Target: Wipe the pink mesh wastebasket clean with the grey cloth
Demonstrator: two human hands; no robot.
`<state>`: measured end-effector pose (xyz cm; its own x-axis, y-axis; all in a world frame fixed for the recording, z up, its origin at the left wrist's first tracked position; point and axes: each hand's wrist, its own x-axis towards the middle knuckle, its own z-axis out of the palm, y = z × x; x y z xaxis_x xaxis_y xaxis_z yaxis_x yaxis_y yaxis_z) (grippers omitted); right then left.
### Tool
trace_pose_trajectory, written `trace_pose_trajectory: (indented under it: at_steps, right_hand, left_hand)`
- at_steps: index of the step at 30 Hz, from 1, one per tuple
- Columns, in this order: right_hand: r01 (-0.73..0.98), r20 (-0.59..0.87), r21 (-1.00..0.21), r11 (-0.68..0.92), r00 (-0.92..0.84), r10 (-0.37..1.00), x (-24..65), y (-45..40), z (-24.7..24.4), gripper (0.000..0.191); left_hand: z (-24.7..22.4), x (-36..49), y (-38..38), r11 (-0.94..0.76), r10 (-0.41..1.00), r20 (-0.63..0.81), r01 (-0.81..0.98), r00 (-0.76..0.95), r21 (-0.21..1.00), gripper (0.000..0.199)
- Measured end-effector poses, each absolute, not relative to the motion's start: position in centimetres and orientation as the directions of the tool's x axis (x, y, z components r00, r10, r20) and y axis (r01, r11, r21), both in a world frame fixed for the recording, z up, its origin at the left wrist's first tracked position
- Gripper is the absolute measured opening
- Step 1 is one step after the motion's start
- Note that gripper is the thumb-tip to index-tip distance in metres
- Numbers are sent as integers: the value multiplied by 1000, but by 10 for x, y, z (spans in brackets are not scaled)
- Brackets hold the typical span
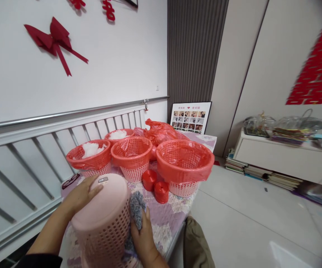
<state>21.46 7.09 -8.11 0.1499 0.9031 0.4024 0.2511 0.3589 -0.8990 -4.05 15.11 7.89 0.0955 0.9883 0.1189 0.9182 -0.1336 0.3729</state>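
A pink plastic basket [102, 212] with perforated sides stands upside down in front of me, its round base facing up. Across the left part of that base lies my left hand [79, 193], steadying the basket, with a thumb beside a small label. My right hand [145, 234] grips a grey fuzzy cloth [137, 208] and presses it against the basket's perforated right side. The cloth's lower part hangs along the wall. Part of the basket's rim falls outside the view.
Behind stand several baskets lined with red bags, including a large one [183, 156] and a middle one [133, 152]; two hold white material. Two red rolls [161, 191] sit on the flowered tablecloth [174, 219]. Glasses [70, 181] lie by the white railing [51, 163].
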Motion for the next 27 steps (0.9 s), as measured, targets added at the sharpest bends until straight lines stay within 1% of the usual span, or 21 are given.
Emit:
trace_pose_trajectory:
  at_steps: [4, 6, 8, 11, 13, 15, 18, 20, 22, 24, 26, 27]
  right_hand:
    - [281, 208, -949, 144, 212, 955, 232, 61, -132, 50]
    - [291, 142, -954, 72, 225, 964, 236, 57, -146, 47]
    - [290, 109, -956, 40, 224, 968, 234, 54, -150, 45]
    - [257, 126, -964, 66, 223, 967, 221, 52, -138, 48]
    - [236, 182, -963, 130, 211, 961, 211, 50, -118, 53]
    - [236, 298, -937, 259, 150, 943, 203, 49, -91, 59]
    - [247, 494, -844, 476, 11, 870, 197, 47, -56, 72]
    - [257, 551, -802, 539, -29, 834, 198, 47, -49, 76]
    - [270, 552, -800, 536, -20, 833, 200, 46, -60, 70]
    - [283, 517, -819, 500, -14, 856, 205, 44, -88, 64]
    - [306, 436, -857, 415, 1, 900, 213, 41, -124, 62]
    - [320, 365, -885, 338, 27, 931, 217, 40, -142, 63]
  left_hand:
    - [80, -39, 151, -136, 989, 110, 916, 101, 378, 85]
    - [80, -39, 151, -135, 989, 106, 916, 102, 378, 86]
    - [80, -38, 151, -131, 990, 101, 917, 100, 378, 86]
    - [80, -38, 150, -120, 991, 97, 919, 89, 375, 87]
    - [80, -38, 150, -118, 991, 97, 921, 88, 372, 88]
    - [81, -38, 151, -121, 991, 98, 921, 90, 372, 88]
    - [82, -38, 151, -126, 991, 97, 920, 97, 371, 90]
    - [83, -38, 151, -126, 991, 95, 921, 98, 369, 90]
    - [84, -37, 150, -124, 991, 92, 921, 97, 369, 89]
    - [84, -37, 149, -120, 992, 86, 921, 94, 370, 89]
    - [84, -37, 149, -116, 992, 84, 921, 91, 372, 88]
    - [83, -38, 149, -116, 992, 86, 921, 90, 372, 88]
